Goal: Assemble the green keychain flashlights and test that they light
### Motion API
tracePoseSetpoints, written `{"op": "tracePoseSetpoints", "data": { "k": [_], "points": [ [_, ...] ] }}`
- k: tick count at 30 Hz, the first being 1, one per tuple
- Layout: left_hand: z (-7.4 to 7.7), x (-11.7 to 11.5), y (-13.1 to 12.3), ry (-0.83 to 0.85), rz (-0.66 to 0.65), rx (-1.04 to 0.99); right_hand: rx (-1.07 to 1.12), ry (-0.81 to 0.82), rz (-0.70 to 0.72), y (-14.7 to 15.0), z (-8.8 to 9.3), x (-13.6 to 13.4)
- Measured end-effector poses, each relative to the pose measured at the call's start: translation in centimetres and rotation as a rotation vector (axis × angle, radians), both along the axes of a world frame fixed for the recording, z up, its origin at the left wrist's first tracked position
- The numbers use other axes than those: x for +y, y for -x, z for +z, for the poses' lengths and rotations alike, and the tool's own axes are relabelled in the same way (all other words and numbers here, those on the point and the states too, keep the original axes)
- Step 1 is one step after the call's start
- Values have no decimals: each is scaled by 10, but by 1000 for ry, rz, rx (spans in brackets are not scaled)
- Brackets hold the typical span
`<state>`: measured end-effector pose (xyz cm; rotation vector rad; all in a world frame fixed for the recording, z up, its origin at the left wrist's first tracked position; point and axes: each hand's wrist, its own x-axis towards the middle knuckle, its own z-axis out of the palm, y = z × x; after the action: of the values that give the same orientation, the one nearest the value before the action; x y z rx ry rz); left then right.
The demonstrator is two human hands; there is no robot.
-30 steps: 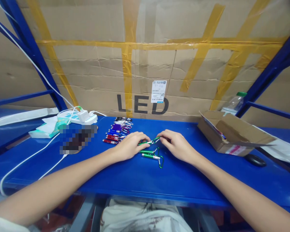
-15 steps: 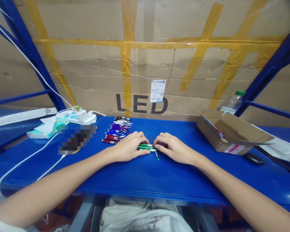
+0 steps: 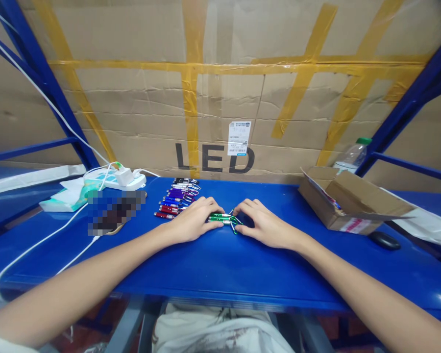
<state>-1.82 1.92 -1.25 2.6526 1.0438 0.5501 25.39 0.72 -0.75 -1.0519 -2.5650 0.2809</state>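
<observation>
Small green metal flashlights lie side by side on the blue table, with green carabiner clips at their right ends. My left hand is closed around their left ends, fingers on the far side and thumb on the near side. From the right, my right hand curls its fingers and thumb about the clips. Just beyond my left wrist is a row of similar flashlights in red, blue, purple, silver and black, also with clips. My left hand hides part of that row.
At right stands an open cardboard box, with a black mouse beside it and a bottle behind. A blurred-out phone, tissue pack, power strip and white cable occupy the left. A large carton walls the back.
The green flashlights have shifted slightly left and away from me, and their clips now lie closer together. My right thumb has come in against the clips.
</observation>
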Motion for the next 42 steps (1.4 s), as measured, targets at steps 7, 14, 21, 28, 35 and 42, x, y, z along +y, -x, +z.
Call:
{"op": "tracePoseSetpoints", "data": {
  "k": [7, 14, 21, 28, 35, 42],
  "points": [
    [1, 0, -1, 14, -27, -9, -22, -11, 0, -2, -3, 4],
    [-2, 1, 0, -10, 2, 2, -45, -53, -60, -4, -2, 8],
    [-2, 1, 0, -19, 7, 8, 0, 7, -58, -5, -4, 8],
    [-2, 1, -1, -33, 23, -3, 18, 25, -50, -9, -4, 12],
    [-4, 2, 0, -44, 14, -14, 41, 40, -46, -8, -4, 11],
    [-1, 0, 0, -33, 15, 11, 51, 70, -44, -9, -5, 13]
  ]
}}
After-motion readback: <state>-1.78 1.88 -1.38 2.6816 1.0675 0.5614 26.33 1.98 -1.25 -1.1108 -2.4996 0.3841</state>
